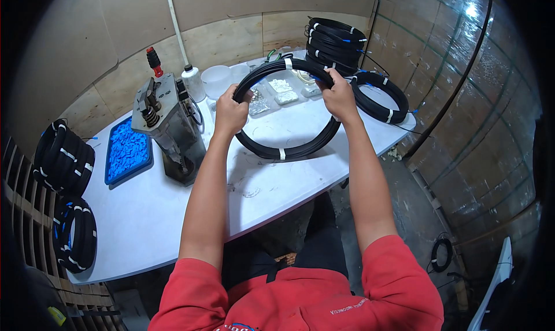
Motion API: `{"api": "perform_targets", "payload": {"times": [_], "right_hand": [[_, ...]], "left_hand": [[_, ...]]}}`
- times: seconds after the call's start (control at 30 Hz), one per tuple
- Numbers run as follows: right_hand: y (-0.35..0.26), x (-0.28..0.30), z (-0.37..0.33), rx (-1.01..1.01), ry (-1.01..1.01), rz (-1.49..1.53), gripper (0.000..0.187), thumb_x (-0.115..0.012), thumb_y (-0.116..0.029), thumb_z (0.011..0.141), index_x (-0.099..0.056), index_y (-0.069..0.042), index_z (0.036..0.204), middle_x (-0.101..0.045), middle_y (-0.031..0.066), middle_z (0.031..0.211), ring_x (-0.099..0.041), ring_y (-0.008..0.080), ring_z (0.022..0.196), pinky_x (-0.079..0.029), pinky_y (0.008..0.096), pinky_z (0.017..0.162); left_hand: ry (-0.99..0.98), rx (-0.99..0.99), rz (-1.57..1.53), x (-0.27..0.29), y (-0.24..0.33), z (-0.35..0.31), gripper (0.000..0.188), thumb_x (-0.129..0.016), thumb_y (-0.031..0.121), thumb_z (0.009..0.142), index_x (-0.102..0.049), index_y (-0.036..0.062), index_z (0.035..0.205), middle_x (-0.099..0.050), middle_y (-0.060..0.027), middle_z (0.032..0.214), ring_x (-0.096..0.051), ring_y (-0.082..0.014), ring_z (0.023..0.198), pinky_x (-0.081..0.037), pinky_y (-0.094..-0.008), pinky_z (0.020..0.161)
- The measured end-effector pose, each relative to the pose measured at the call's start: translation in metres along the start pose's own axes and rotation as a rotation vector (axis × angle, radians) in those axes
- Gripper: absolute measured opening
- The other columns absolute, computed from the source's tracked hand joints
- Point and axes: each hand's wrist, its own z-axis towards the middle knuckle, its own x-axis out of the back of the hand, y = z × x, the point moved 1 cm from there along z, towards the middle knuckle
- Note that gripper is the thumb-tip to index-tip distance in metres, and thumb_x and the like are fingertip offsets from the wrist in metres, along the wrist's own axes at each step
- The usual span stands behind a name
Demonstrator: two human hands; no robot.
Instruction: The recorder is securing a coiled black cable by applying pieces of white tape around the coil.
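A coil of black cable [267, 152], bound with white tape bands, is held up over the white table [248, 201]. My left hand [232, 112] is closed round the coil's left side. On its upper right side my right hand [339, 98] grips it, fingers wrapped over the cable. Through the ring I see clear trays with small white parts [283, 91] and small metal-looking parts [258, 104]. Just right of my right hand lies another black cable coil [377, 105] on the table.
A metal bench machine [173, 131] with a red-and-black handle stands left, beside a blue tray of blue plastic pieces [128, 149]. Stacked black coils sit at the back right [335, 45] and far left [63, 157]. A white bottle [193, 82] and round tub [217, 81] stand behind.
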Motion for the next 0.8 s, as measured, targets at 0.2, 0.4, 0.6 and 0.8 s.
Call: {"api": "perform_targets", "payload": {"times": [0.2,0.4,0.6,0.8], "right_hand": [[-0.014,0.006,-0.004,-0.12,-0.036,-0.047,0.02,-0.068,-0.013,0.091,-0.064,-0.008,0.11,-0.072,0.0176,0.085,-0.071,0.0315,0.078,-0.051,0.0372,0.069],[-0.007,0.007,-0.007,-0.083,0.002,-0.031,0.02,-0.068,-0.014,0.091,-0.064,-0.008,0.109,-0.071,0.0183,0.084,-0.07,0.0318,0.076,-0.051,0.0377,0.068],[-0.009,0.01,-0.008,-0.11,-0.011,-0.062,0.02,-0.067,-0.012,0.09,-0.063,-0.008,0.109,-0.071,0.0191,0.084,-0.07,0.034,0.078,-0.051,0.0393,0.068],[-0.003,0.007,-0.006,-0.098,-0.007,-0.059,0.021,-0.066,-0.014,0.091,-0.062,-0.008,0.111,-0.071,0.0194,0.083,-0.07,0.036,0.078,-0.051,0.0408,0.068]], "left_hand": [[0.003,-0.078,0.059,0.004,0.006,0.0,0.026,-0.063,0.012,0.087,-0.064,-0.0006,0.109,-0.069,-0.0182,0.083,-0.068,-0.0289,0.075,-0.052,-0.0365,0.072],[0.002,-0.183,0.056,0.004,0.01,-0.002,0.031,-0.06,0.011,0.09,-0.058,-0.0006,0.119,-0.07,-0.0217,0.089,-0.071,-0.0341,0.083,-0.053,-0.038,0.077],[-0.045,-0.148,0.051,0.003,0.01,-0.002,0.031,-0.063,0.018,0.096,-0.057,0.0011,0.121,-0.071,-0.0191,0.09,-0.071,-0.0289,0.08,-0.053,-0.0355,0.074],[0.042,-0.122,-0.083,-0.008,-0.013,-0.008,0.034,-0.069,0.025,0.094,-0.061,0.0016,0.117,-0.07,-0.0095,0.083,-0.062,-0.0141,0.073,-0.05,-0.0294,0.069]]}}
